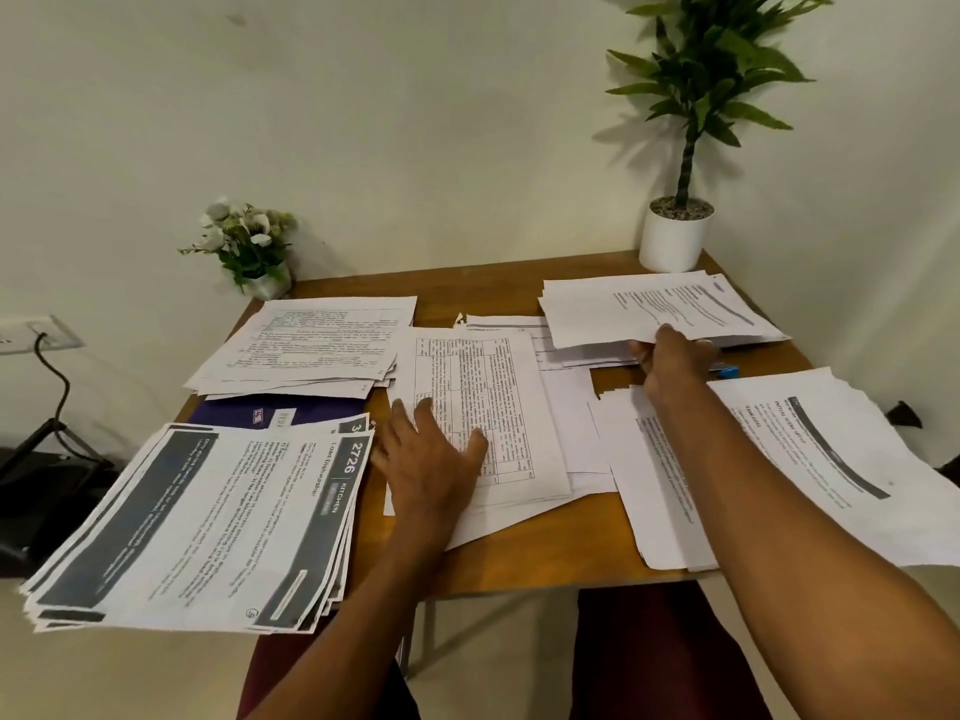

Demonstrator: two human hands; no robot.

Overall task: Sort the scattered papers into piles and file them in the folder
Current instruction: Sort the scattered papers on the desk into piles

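While my left hand point(430, 462) lies spread flat on middle papers point(488, 387), right hand point(675, 358) pinches edge of far stack point(649, 309).

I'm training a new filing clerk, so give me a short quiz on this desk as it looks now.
1. Which does the right hand grip? A) a pen B) the far-right pile C) a flowerpot
2. True or false: the left hand holds a sheet up in the air.
3. Fill in: the purple ___ lies partly under the front-left pile.

Key
1. B
2. False: it rests flat on the middle pile.
3. folder
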